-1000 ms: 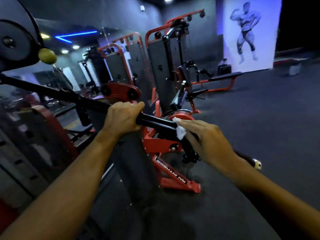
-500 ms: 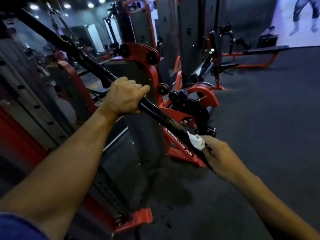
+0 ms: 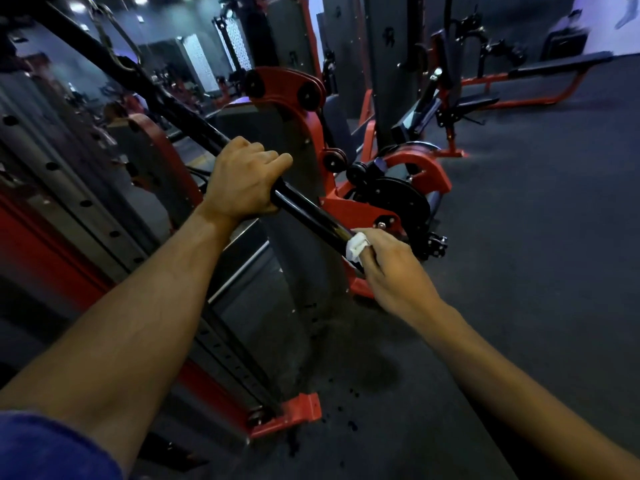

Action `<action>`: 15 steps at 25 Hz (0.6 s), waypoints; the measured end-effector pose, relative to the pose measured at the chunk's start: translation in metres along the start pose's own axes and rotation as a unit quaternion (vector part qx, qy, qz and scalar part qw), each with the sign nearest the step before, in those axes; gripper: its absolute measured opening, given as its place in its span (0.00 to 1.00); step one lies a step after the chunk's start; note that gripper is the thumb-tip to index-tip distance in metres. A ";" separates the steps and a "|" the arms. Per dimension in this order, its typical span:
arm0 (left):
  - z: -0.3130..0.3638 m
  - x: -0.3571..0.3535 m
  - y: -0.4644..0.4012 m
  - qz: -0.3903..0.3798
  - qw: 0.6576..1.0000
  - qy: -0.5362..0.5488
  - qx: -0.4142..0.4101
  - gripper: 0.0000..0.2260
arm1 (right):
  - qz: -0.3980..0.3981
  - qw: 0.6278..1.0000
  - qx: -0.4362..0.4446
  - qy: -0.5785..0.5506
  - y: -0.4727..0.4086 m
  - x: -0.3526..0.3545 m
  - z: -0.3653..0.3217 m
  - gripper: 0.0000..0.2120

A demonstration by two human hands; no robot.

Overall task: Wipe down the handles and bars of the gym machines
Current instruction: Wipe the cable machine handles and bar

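Left hand point(image 3: 242, 181) grips bar point(image 3: 304, 213); right hand point(image 3: 391, 268) pinches cloth point(image 3: 356, 247) there.

Black bar point(image 3: 308, 216): glossy, round, slanting from upper left down to lower right, gripped mid-length. White cloth point(image 3: 356, 247): small, crumpled wad wrapped against the bar's lower end.
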State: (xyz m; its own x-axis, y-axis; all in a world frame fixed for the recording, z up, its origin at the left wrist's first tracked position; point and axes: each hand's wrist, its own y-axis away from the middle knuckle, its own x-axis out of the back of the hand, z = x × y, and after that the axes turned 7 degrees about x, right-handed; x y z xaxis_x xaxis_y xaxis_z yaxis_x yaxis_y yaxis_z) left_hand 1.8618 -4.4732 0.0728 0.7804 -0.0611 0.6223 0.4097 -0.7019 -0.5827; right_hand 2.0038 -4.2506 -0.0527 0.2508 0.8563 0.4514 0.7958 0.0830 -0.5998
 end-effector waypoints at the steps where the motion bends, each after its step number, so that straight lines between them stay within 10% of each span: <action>1: 0.000 0.002 0.003 -0.005 1.000 0.003 0.001 0.11 | -0.011 1.000 0.006 -0.014 0.001 0.000 0.001 0.12; 7: 0.001 0.003 0.024 -0.009 1.000 -0.012 0.001 0.07 | -0.087 0.992 -0.061 -0.065 0.053 -0.007 0.029 0.16; 15: 0.022 -0.001 0.047 0.075 0.990 0.041 0.114 0.04 | 0.033 0.991 -0.080 -0.099 0.068 -0.025 0.026 0.16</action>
State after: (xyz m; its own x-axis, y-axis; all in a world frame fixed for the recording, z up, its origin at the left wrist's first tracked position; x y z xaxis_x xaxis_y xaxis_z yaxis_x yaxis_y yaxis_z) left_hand 1.8910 -4.4911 0.0335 0.8037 -0.2165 0.5543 0.3953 -0.5020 -0.7692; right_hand 2.0370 -4.2526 -0.1221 0.2050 0.9419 0.2662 0.8621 -0.0449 -0.5048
